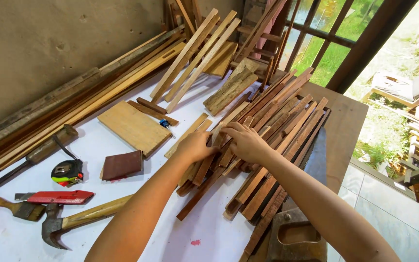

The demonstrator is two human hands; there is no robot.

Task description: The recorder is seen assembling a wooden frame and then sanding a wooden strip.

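A loose pile of thin reddish-brown wooden slats (278, 121) lies across the white tabletop (98, 145). My left hand (197, 145) rests on the near left part of the pile, fingers curled over a slat (208, 162). My right hand (245, 141) lies flat on slats just beside it, fingers spread and pressing down. Whether either hand grips a slat firmly is unclear.
A flat wooden board (134, 127) and a dark red block (121, 165) lie left of the pile. A tape measure (67, 171), red utility knife (56, 197), brush (10, 206) and claw hammer (76, 222) lie near left. A hand saw (302, 213) sits under the pile; long planks (73, 104) lean on the wall.
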